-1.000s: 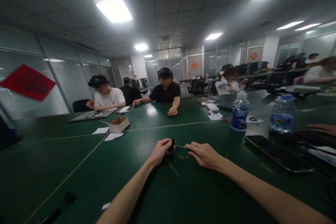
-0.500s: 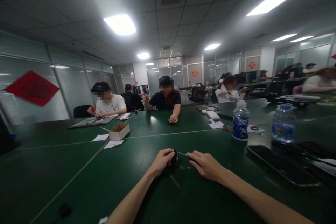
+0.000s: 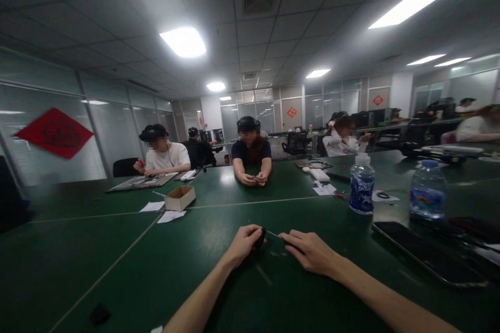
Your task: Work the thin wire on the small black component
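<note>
Both my forearms reach out over the dark green table [image 3: 156, 270]. My left hand [image 3: 242, 244] is closed round a small black object [image 3: 260, 238], pinched between thumb and fingers. A thin metal rod [image 3: 272, 233] sticks out of that object toward my right hand [image 3: 308, 252]. The right hand's fingers are curled, and its fingertips meet the rod's far end; what they grip is mostly hidden. Both hands rest on the tabletop, a few centimetres apart.
Two water bottles [image 3: 361, 184] [image 3: 428, 190] and a dark phone [image 3: 425, 253] lie to the right. A small cardboard box [image 3: 180, 198] and paper slips [image 3: 171, 216] sit left of centre. Several people work at the table's far side. A small black item [image 3: 100, 315] lies near the front left.
My hands have stayed together on the black object and rod. The view has tilted up slightly. The person opposite in the dark shirt has brought both hands together.
</note>
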A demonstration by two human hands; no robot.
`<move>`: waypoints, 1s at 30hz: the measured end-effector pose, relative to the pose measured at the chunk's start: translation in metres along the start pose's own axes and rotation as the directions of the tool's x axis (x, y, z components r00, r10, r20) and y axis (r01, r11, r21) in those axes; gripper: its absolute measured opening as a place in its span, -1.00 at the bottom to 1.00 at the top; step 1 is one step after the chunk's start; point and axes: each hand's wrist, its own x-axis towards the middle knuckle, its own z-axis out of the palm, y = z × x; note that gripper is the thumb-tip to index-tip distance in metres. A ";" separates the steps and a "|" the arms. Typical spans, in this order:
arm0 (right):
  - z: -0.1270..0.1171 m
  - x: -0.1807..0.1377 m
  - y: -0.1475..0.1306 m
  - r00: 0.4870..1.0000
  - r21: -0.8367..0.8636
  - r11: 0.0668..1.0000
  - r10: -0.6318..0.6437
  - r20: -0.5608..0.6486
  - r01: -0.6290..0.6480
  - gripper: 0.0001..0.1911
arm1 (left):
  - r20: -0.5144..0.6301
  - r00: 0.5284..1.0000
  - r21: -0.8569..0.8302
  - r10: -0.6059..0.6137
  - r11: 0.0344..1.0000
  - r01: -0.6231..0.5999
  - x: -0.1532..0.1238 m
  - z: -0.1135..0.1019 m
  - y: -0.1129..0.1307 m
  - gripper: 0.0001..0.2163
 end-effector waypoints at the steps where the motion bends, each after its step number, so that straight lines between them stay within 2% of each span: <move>1: 0.000 0.000 0.000 1.000 -0.001 1.000 -0.003 0.003 0.003 -0.64 | -0.002 1.000 -0.001 -0.006 1.000 0.006 0.000 0.000 0.000 -0.55; 6: -0.003 0.000 -0.005 0.999 -0.064 0.997 -0.029 0.023 0.031 -0.65 | -0.051 0.999 -0.022 -0.012 1.000 0.011 0.001 0.002 0.002 -0.50; 10: -0.006 0.001 -0.010 0.992 -0.091 0.991 -0.093 0.089 0.101 -0.69 | -0.104 0.995 -0.121 -0.013 0.993 0.000 0.002 0.002 0.001 -0.48; 16: -0.001 0.002 -0.005 0.997 -0.007 0.998 0.069 -0.034 -0.069 -0.66 | -0.072 0.997 -0.145 -0.027 0.989 0.016 0.000 0.002 0.004 -0.50; 30: -0.001 0.002 -0.004 0.999 -0.007 0.999 0.048 -0.019 -0.048 -0.64 | -0.009 1.000 -0.080 -0.010 0.997 0.010 -0.005 0.003 0.012 -0.54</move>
